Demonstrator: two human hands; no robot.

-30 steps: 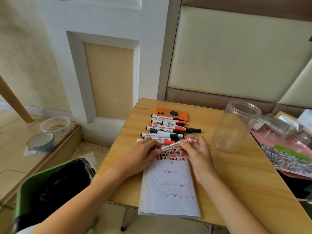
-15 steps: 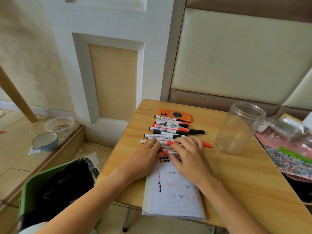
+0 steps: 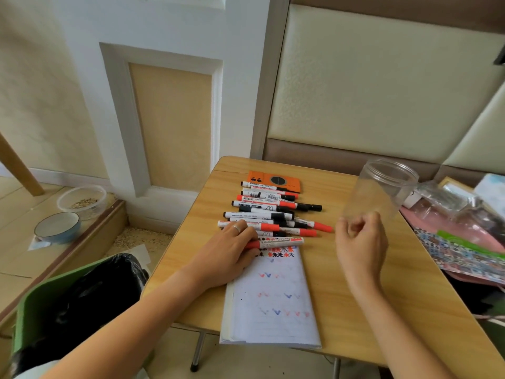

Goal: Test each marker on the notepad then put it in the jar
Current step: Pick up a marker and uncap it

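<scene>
Change since half a second ago: the right hand [image 3: 360,242] has lifted off the notepad [image 3: 273,296] and moved right, toward the jar [image 3: 382,190]; the left hand [image 3: 232,250] remains at the notepad's top edge.

Right hand: raised at centre right of the frame, forearm entering from the lower right corner, fingers curled loosely inward toward the palm, nothing visible in its grasp. It sits just below the jar in the frame; contact cannot be told.

Left hand: palm down, forearm entering from the lower left, a ring on one finger, fingertips resting on a red-capped marker [image 3: 276,242] lying crosswise at the top of the notepad.

Marker pile [image 3: 267,212]: red and black pens lying roughly parallel at frame centre, above the notepad.

Notepad: bottom centre, overhanging the table [image 3: 369,310] edge, bearing red, blue and black test marks.

Jar: clear plastic, open-topped, upper right of the table.

Bin [image 3: 68,302]: green with black liner, lower left.
</scene>
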